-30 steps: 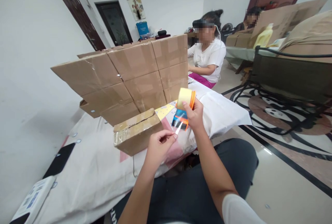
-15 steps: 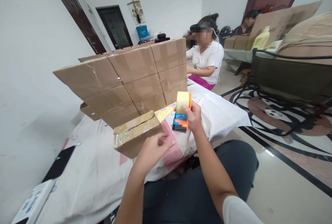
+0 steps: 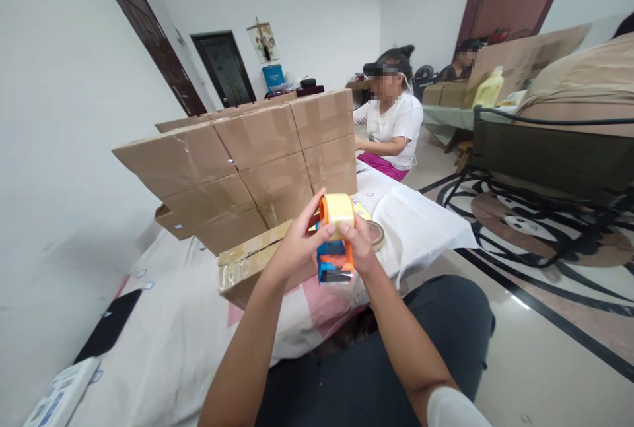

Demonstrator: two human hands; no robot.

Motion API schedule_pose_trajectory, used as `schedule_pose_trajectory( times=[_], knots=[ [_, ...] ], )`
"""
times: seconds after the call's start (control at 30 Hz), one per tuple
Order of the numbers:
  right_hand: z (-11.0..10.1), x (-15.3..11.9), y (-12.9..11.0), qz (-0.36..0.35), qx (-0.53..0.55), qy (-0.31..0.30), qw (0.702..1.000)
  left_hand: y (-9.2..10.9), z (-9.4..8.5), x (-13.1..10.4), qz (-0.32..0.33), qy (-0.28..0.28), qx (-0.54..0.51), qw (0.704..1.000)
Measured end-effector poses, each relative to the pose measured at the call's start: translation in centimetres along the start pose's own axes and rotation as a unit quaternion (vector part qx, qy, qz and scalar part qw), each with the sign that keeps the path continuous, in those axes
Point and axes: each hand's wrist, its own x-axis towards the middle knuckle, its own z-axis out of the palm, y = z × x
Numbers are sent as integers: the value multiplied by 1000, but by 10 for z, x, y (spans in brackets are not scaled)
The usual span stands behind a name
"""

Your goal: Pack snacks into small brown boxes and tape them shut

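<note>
Between my two hands is a tape dispenser, blue and orange, with a wide pale-yellow roll of tape on its upper end. My left hand grips it from the left, thumb on the roll and fingers behind. My right hand closes on its right side, with the thumb near the roll's lower edge. A taped cardboard box rests on the cloth just left of the dispenser, partly hidden by my left forearm. Behind my right hand lies another roll of tape, partly covered.
A stacked wall of cardboard boxes stands at the back of the cloth-covered table. Across it sits a person in a white shirt. A black flat object lies at the left edge. A dark-framed chair stands at right.
My left hand has come up from beside the cardboard box and taken hold of the tape dispenser. The dispenser, in my right hand, has moved slightly left and down.
</note>
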Motion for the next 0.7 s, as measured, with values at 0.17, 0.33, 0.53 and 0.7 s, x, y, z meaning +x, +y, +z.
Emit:
schedule_pose_trajectory(
  times=[0.17,0.33,0.53,0.7],
  knots=[
    [2,5,4,-4,-53,32,998,-21,10,-18,-17,87,-47,995],
    [2,9,8,-8,-54,97,994,-48,29,-66,-99,185,-54,976],
    [-4,14,13,-11,-76,104,992,-37,39,-91,-142,110,11,984],
    [-13,15,23,-40,-131,126,983,-28,35,-95,-169,115,-30,978]
  ],
)
